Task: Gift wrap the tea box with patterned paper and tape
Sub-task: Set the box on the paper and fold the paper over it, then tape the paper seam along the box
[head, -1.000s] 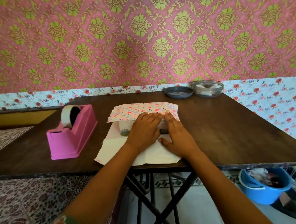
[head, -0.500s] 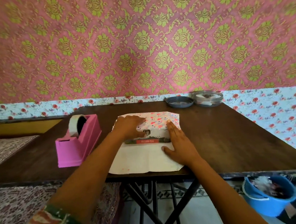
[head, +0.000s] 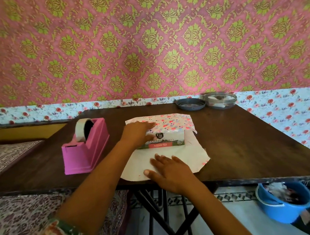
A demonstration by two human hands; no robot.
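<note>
The tea box (head: pixel 167 140) lies in the middle of the dark wooden table (head: pixel 244 144), its front labelled "ASSAM TEA". Patterned paper (head: pixel 171 122) with pink and blue spots is folded over the box's top from the far side. The paper's plain white underside (head: pixel 190 156) spreads toward the near edge. My left hand (head: pixel 137 132) presses flat on the folded flap at the box's left end. With fingers spread, my right hand (head: pixel 170 171) rests flat on the white paper near the table edge.
A pink tape dispenser (head: pixel 85 150) with a tape roll stands left of the box. A dark lid (head: pixel 190 104) and a clear round container (head: pixel 221 100) sit at the far edge. A blue bucket (head: pixel 283 203) stands on the floor at right.
My left hand slid left along the flap to the box's left end. My right hand left the box and came back onto the white paper near the table edge. The box front now shows.
</note>
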